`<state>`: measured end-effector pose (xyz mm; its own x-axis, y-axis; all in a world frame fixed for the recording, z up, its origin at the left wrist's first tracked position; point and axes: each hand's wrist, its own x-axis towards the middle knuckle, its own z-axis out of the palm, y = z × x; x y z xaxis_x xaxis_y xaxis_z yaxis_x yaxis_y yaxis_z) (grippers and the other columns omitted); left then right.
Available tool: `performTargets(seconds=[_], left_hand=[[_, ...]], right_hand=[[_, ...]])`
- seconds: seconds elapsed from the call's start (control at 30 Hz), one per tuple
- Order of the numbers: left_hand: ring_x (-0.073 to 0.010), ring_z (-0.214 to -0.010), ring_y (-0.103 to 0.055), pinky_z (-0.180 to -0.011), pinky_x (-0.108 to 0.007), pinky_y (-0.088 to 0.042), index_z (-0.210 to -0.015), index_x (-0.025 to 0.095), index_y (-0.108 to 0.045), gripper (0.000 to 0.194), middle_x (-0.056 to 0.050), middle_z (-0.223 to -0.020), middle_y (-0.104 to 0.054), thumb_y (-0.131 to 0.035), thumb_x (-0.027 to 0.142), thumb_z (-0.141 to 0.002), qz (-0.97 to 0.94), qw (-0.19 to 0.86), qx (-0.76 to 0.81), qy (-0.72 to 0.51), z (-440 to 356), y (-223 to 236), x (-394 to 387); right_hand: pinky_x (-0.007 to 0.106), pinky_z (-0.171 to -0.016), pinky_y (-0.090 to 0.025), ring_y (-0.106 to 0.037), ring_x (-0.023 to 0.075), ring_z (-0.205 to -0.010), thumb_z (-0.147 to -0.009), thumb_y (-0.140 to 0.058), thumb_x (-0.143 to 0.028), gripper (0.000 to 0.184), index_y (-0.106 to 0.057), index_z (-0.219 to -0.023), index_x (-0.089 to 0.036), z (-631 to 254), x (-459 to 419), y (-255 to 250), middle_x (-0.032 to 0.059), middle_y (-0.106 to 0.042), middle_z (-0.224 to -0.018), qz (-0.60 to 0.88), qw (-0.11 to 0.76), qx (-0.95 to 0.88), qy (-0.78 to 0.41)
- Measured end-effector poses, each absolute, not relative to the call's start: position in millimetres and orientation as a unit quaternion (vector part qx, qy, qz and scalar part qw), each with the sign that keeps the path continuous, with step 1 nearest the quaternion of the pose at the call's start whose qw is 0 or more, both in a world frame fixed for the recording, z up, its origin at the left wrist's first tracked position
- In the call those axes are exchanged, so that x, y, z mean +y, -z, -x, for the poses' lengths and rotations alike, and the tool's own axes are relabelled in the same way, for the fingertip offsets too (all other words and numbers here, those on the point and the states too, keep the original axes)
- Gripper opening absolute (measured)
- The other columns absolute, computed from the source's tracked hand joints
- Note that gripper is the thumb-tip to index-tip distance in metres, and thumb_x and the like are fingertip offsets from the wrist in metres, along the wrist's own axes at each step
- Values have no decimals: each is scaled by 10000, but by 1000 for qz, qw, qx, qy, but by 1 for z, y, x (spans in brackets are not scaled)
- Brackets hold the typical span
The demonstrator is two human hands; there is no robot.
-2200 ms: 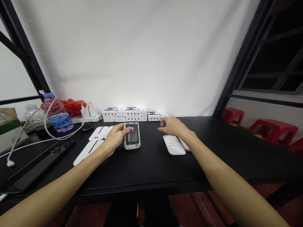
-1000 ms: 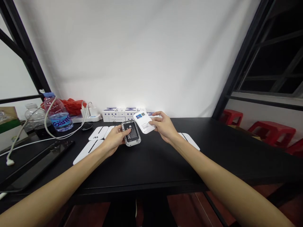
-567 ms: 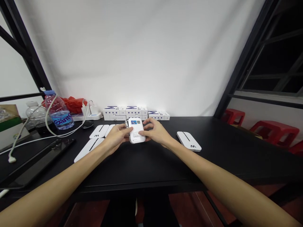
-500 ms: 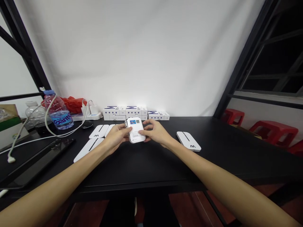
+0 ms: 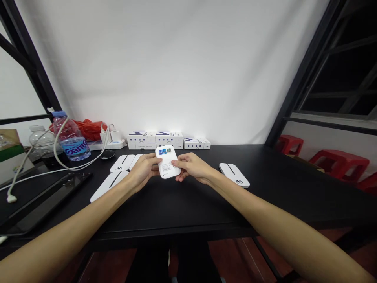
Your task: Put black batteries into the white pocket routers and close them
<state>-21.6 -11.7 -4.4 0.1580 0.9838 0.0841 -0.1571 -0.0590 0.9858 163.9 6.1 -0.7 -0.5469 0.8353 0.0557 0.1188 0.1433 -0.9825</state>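
Observation:
Between my two hands is a white pocket Wi-Fi device (image 5: 167,162), held above the black table with its labelled back towards me. A blue sticker, a small QR code and fine print show on that back. My left hand (image 5: 145,168) is closed on its left edge, thumb on the face. My right hand (image 5: 190,167) pinches the right edge, thumb also on the face and fingers behind. Beyond my left forearm lie similar white devices (image 5: 109,184) with a dark stripe. Another white device (image 5: 234,175) rests right of my right hand.
Small white boxes (image 5: 142,137) line the wall, partly stacked. Left are a water bottle (image 5: 75,147), a white cable (image 5: 55,147), a power strip (image 5: 119,144), a black mouse (image 5: 108,154) and a dark tablet (image 5: 44,202). Red stools (image 5: 338,163) stand beyond the table (image 5: 188,212).
The device has turned slightly in my hands, so its back faces me more squarely and its left side edge no longer shows. My right fingers have curled in closer behind it.

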Motion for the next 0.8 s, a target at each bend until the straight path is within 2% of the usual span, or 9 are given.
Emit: performTargets(seconds=[0.07, 0.17, 0.3, 0.4, 0.53, 0.67, 0.8], left_hand=[[-206, -745, -646, -649, -348, -533, -937, 146, -648, 204, -88, -895, -689, -626, 267, -774, -515, 544, 401, -527, 22, 5, -11], [-202, -750, -614, -609, -338, -526, -880, 170, -638, 256, -54, -843, -651, -629, 404, -776, -532, 512, 415, -532, 23, 5, -11], [-180, -689, -584, -555, -285, -493, -759, 177, -608, 233, -20, -733, -602, -667, 401, -736, -567, 479, 413, -528, 23, 5, -13], [-177, -657, -576, -516, -265, -468, -734, 181, -599, 237, -18, -711, -592, -659, 410, -737, -590, 484, 409, -500, 19, 5, -16], [-165, -629, -562, -468, -228, -419, -741, 180, -595, 261, -20, -698, -589, -621, 438, -770, -610, 475, 412, -482, 15, 7, -17], [-220, -746, -614, -533, -298, -500, -832, 179, -635, 305, -67, -841, -656, -544, 469, -813, -599, 503, 395, -481, 16, 8, -15], [-207, -693, -613, -531, -298, -508, -774, 167, -624, 306, -57, -764, -641, -585, 470, -792, -612, 481, 401, -483, 18, 10, -13]], right_hand=[[222, -519, -560, -630, 113, -545, -851, -615, -343, 218, -597, -807, -130, -163, 5, 1, 35, -636, -664, 344, 309, -697, -548], [242, -538, -568, -640, 132, -632, -834, -624, -374, 233, -584, -799, -147, -163, 5, 2, 35, -638, -722, 327, 281, -736, -522], [224, -550, -544, -606, 130, -721, -860, -553, -469, 309, -577, -806, -166, -162, 7, 3, 35, -603, -813, 325, 340, -752, -462], [215, -504, -499, -571, 116, -648, -877, -489, -522, 355, -535, -785, -182, -161, 7, 1, 15, -564, -764, 339, 381, -742, -435], [190, -449, -395, -467, 83, -519, -893, -472, -486, 335, -482, -733, -192, -160, 5, 0, -36, -462, -619, 333, 386, -744, -431], [178, -479, -374, -427, 69, -529, -885, -503, -445, 349, -397, -670, -192, -160, 6, 0, -52, -420, -611, 306, 415, -728, -452], [180, -442, -392, -473, 77, -520, -896, -467, -501, 355, -474, -727, -189, -160, 7, 1, -29, -481, -632, 323, 385, -726, -469]])
